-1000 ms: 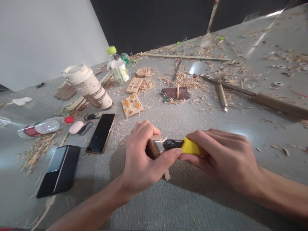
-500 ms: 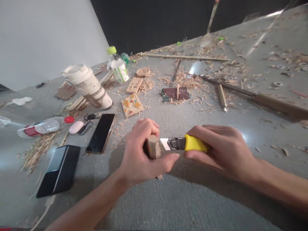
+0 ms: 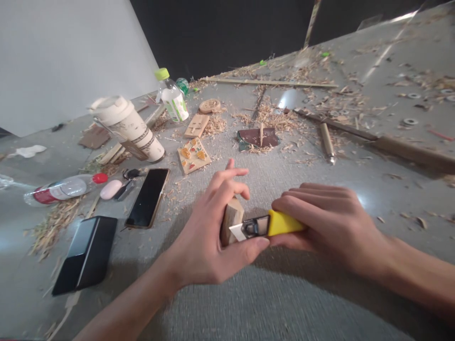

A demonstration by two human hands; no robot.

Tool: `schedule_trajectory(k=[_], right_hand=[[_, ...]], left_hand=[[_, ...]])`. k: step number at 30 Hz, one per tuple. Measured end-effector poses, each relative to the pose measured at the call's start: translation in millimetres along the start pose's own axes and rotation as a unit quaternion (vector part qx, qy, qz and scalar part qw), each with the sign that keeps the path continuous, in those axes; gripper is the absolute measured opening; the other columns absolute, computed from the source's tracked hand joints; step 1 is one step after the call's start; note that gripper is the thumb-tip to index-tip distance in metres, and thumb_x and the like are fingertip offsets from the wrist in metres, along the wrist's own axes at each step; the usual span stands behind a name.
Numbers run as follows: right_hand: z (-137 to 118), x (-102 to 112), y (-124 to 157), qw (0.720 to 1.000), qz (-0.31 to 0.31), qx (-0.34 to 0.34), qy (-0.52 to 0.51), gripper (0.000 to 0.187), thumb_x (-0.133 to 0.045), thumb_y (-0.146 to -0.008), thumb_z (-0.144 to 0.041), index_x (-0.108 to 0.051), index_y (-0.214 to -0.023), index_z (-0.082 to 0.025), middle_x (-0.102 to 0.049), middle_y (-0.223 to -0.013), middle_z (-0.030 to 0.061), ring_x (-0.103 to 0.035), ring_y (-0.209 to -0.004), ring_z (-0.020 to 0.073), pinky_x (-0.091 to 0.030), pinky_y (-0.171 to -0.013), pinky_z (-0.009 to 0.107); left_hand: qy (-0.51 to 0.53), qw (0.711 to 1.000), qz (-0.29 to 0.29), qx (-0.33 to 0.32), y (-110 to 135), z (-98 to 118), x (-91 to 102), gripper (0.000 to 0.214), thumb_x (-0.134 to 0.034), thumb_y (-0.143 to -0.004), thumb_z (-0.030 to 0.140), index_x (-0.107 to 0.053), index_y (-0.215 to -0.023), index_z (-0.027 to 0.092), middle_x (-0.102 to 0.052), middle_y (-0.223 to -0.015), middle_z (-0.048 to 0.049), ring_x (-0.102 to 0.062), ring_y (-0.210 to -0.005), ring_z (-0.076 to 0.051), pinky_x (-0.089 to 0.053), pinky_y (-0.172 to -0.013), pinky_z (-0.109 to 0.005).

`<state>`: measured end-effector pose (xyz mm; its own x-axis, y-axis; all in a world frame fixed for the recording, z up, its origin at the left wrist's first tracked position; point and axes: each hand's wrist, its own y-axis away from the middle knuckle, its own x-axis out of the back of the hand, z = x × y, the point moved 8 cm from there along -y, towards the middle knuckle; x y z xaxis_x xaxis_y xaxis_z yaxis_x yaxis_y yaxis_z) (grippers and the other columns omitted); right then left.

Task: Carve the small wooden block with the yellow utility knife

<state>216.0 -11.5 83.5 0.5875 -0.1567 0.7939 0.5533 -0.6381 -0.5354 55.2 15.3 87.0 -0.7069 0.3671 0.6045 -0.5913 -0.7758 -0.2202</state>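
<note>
A small faceted block of wood [image 3: 232,215] sits in my left hand [image 3: 209,237], between the palm and the fingers. Several of that hand's fingers are partly raised, and its thumb stretches to the right below the knife. My right hand [image 3: 327,222] is wrapped round the yellow handle of a utility knife [image 3: 286,223]. Its short pale blade points left and overlaps the near right side of the block; whether the edge bites into the wood I cannot tell. The left thumb tip lies close against the knife's metal front.
Left of my hands lie a phone [image 3: 148,198], a black folded device [image 3: 87,255] and a bottle with a red cap [image 3: 67,187]. A white cup [image 3: 130,125] stands behind them. Carved wooden pieces [image 3: 197,125], a leather scrap [image 3: 258,137], a wood-handled tool [image 3: 327,142] and shavings lie farther back.
The knife has tilted, and its blade has come left and down onto the block's near side. My left fingers have lifted and spread, and the block has turned, showing more of its face.
</note>
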Motion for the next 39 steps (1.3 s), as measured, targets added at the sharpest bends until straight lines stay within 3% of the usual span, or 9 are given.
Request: schedule_trajectory(k=[2,5,10,15,21,24,28,33,39], right_hand=[[1.0,0.4,0.0,1.0,0.002,-0.007,0.009,0.042,-0.057,-0.107,-0.059,-0.061,-0.093,-0.02,-0.061,-0.071,-0.0017,-0.048,-0.058,0.0129,-0.035,-0.06,0.03],[1.5,0.9,0.5,1.0,0.005,-0.015,0.017,0.041,-0.057,-0.107,-0.059,-0.06,-0.093,-0.02,-0.059,-0.07,-0.0027,-0.047,-0.058,0.0131,-0.034,-0.058,0.029],[-0.1,0.7,2.2,1.0,0.005,-0.021,0.023,0.04,-0.058,-0.108,-0.058,-0.06,-0.093,-0.021,-0.059,-0.07,-0.003,-0.048,-0.058,0.013,-0.034,-0.057,0.029],[-4.5,2.1,3.9,0.998,0.022,-0.032,0.05,0.037,-0.061,-0.107,-0.055,-0.061,-0.094,-0.021,-0.06,-0.068,-0.0023,-0.047,-0.055,0.0132,-0.033,-0.055,0.03],[-3.3,10.8,1.2,0.992,0.053,-0.098,0.062,0.045,-0.057,-0.108,-0.06,-0.059,-0.087,-0.021,-0.049,-0.06,-0.0053,-0.043,-0.048,0.0101,-0.03,-0.048,0.028],[1.7,18.8,0.2,0.988,0.074,-0.112,0.077,0.046,-0.056,-0.108,-0.061,-0.059,-0.086,-0.021,-0.045,-0.057,-0.0064,-0.042,-0.046,0.0088,-0.028,-0.046,0.026],[4.4,16.6,-0.6,0.993,0.056,-0.082,0.056,0.048,-0.055,-0.108,-0.062,-0.059,-0.086,-0.021,-0.047,-0.058,-0.0058,-0.041,-0.047,0.0095,-0.03,-0.047,0.026],[-3.6,6.6,-1.3,1.0,0.013,-0.018,0.015,0.042,-0.057,-0.108,-0.058,-0.062,-0.092,-0.02,-0.061,-0.067,-0.0016,-0.049,-0.053,0.012,-0.032,-0.051,0.03],[-5.0,7.4,0.7,0.999,0.002,-0.02,0.033,0.038,-0.06,-0.109,-0.054,-0.064,-0.093,-0.021,-0.063,-0.068,-0.0012,-0.051,-0.055,0.0132,-0.032,-0.053,0.032]], left_hand=[[-0.011,1.0,0.004,0.012,1.3,-0.6,0.7,0.051,-0.081,-0.087,0.037,-0.053,-0.129,0.028,-0.042,-0.172,-0.0139,-0.022,-0.17,-0.039,-0.029,-0.131,-0.069],[-0.013,0.999,0.017,0.027,0.9,-1.8,2.8,0.046,-0.083,-0.087,0.039,-0.058,-0.124,0.027,-0.043,-0.173,-0.013,-0.028,-0.168,-0.039,-0.035,-0.13,-0.066],[0.033,0.999,0.03,0.013,-1.5,2.6,6.0,0.032,-0.084,-0.087,0.033,-0.064,-0.11,0.025,-0.075,-0.139,-0.0088,-0.057,-0.151,-0.034,-0.047,-0.125,-0.055],[0.042,0.997,0.061,-0.002,-1.6,8.3,10.4,0.026,-0.083,-0.086,0.03,-0.067,-0.105,0.021,-0.08,-0.117,-0.0091,-0.071,-0.133,-0.033,-0.053,-0.121,-0.052],[0.007,0.994,0.106,-0.019,3.4,13.3,11.0,0.012,-0.074,-0.091,0.022,-0.067,-0.101,0.023,-0.078,-0.103,-0.0037,-0.074,-0.122,-0.026,-0.048,-0.125,-0.05],[-0.001,0.992,0.126,-0.014,3.7,10.4,10.8,0.016,-0.076,-0.089,0.024,-0.064,-0.1,0.024,-0.077,-0.103,-0.0026,-0.075,-0.117,-0.024,-0.046,-0.124,-0.049],[0.025,0.993,0.118,0.0,-0.6,3.3,7.3,0.027,-0.083,-0.081,0.031,-0.062,-0.098,0.024,-0.072,-0.098,-0.0026,-0.072,-0.118,-0.028,-0.047,-0.12,-0.052],[0.031,0.991,0.129,-0.001,-3.9,1.5,5.3,0.038,-0.087,-0.073,0.035,-0.054,-0.09,0.026,-0.064,-0.092,-0.0009,-0.068,-0.105,-0.028,-0.056,-0.106,-0.054],[0.021,0.993,0.114,-0.001,-1.6,2.9,3.0,0.033,-0.084,-0.083,0.039,-0.054,-0.094,0.027,-0.066,-0.091,-0.0011,-0.069,-0.102,-0.027,-0.055,-0.109,-0.056]])
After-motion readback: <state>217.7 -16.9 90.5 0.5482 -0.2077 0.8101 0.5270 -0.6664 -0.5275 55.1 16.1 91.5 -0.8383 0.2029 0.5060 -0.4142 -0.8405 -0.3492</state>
